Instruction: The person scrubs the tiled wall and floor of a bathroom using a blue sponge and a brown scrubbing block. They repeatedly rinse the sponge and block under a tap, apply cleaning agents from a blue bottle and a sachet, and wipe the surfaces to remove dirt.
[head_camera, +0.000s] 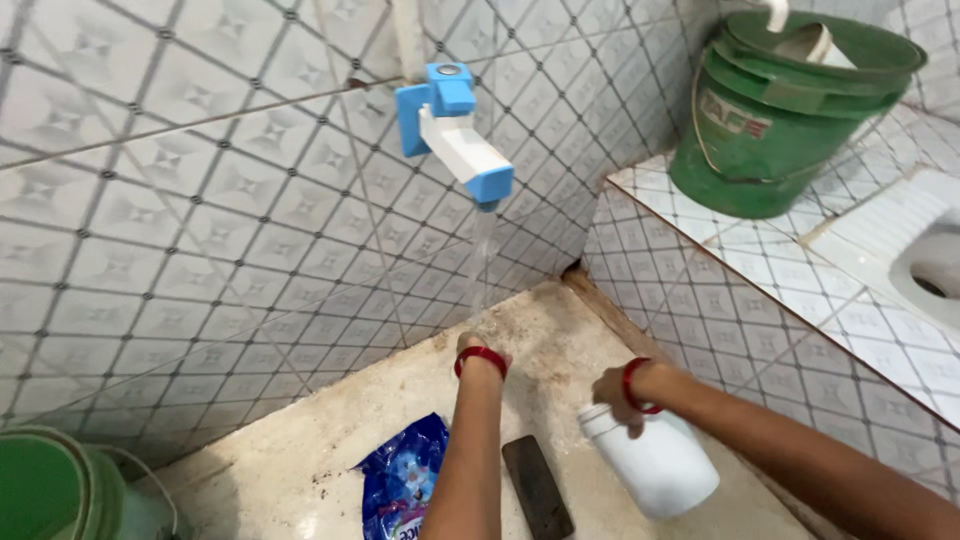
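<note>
Left hand (478, 345) under water running from a blue-and-white tap (455, 130), right hand (612, 388) apparently gripping a white jar (655, 460), blue packet (403, 480) on the floor (300, 450)

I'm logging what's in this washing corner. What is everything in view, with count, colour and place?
Tap: 1, blue and white, on the tiled wall, water running.
Jar: 1, white, on its side under the right hand.
Pouch: 1, blue, on the floor left of the left arm.
Slab: 1, dark, flat on the floor between the arms.
Buckets: 2, green, one on the ledge, one bottom left.
Squat pan: 1, white, far right.
Left hand: under the stream, red bangle.
Right hand: on the jar's neck, red bangle.
</note>
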